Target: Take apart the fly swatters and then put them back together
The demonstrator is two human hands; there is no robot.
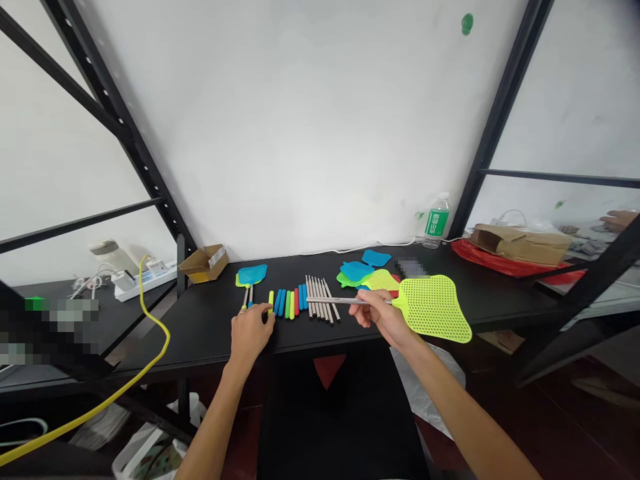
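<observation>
My right hand (375, 313) is closed around the metal rod (330, 301) of a fly swatter, held level above the desk's front edge. On the rod's right end is a yellow-green perforated swatter head (434, 307); its left end is bare. My left hand (253, 329) has its fingertips closed at the lower end of a yellow-green handle (271, 299), leftmost in a row of several coloured handles (292, 305). Right of that row lie several metal rods (320, 297). Behind my left hand rest swatters with blue and yellow-green heads (251, 275).
Loose swatter heads (356, 270) are piled behind my right hand. An open cardboard box (204, 264) stands back left, a water bottle (437, 222) back right. A yellow cable (163, 347) hangs at left. Black shelf posts (500, 100) flank the desk. Another person's hand (620, 220) shows far right.
</observation>
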